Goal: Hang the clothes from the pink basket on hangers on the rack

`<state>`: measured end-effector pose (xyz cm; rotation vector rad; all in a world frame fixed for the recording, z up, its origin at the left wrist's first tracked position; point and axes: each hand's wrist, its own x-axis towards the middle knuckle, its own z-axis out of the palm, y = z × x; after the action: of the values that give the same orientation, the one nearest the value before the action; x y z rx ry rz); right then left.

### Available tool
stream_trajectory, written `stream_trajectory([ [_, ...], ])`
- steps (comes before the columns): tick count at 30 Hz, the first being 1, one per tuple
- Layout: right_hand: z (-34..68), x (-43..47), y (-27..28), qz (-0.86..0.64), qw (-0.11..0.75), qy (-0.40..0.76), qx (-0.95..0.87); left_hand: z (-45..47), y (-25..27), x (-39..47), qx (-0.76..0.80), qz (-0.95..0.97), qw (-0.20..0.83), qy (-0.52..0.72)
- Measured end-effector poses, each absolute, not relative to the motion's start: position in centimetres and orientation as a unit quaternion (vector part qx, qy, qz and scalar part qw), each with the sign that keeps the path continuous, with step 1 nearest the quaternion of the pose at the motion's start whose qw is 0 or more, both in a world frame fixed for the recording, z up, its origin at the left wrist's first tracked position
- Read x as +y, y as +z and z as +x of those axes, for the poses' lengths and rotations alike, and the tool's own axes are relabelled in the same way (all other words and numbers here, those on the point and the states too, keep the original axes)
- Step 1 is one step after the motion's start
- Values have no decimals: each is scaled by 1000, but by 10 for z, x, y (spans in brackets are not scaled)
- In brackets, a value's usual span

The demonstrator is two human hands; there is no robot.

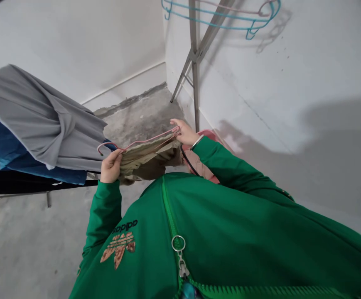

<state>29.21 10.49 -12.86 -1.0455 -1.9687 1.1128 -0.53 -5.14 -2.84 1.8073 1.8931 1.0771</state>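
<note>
In front of my green jacket I hold a khaki garment (pixel 147 157) with a gathered waistband, stretched along a pink clothes hanger (pixel 149 138). My left hand (pixel 111 167) is closed on the waistband's left end, close below the hanger's hook. At the other end, my right hand (pixel 185 132) pinches the fabric and the hanger's tip, with one finger sticking out. The lower part of the garment hangs down, partly hidden by my jacket.
A grey cloth (pixel 55 120) and blue clothing (pixel 4 139) hang on a rack at left. Below my right forearm stands a pink basin (pixel 210 133). A metal stand (pixel 195 83) leans in the corner, with a blue hanger rack (pixel 211 23) above.
</note>
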Motion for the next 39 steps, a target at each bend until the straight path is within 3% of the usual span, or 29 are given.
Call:
stream_trajectory([
  [4,292,118,-137,-473,258,453,-710,-14,-22,-53,656,659,159,333],
  [13,291,124,-105,-466,247,476,-704,-23,-31,-48,655,693,69,294],
  [19,290,124,-83,-451,270,417,-742,-23,-27,-53,710,693,-45,116],
  [22,288,115,-74,-398,293,354,-794,-22,-25,-51,744,640,-81,172],
  [26,291,100,-63,-232,288,365,-854,-20,-21,-47,740,620,-80,248],
  [30,293,109,-68,-266,328,299,-855,-19,-15,-48,715,646,-67,261],
  [35,281,119,-87,-245,246,194,-918,-16,-9,-50,687,675,-56,264],
  [39,267,106,-93,-230,227,117,-939,-6,-13,-50,683,692,-31,231],
])
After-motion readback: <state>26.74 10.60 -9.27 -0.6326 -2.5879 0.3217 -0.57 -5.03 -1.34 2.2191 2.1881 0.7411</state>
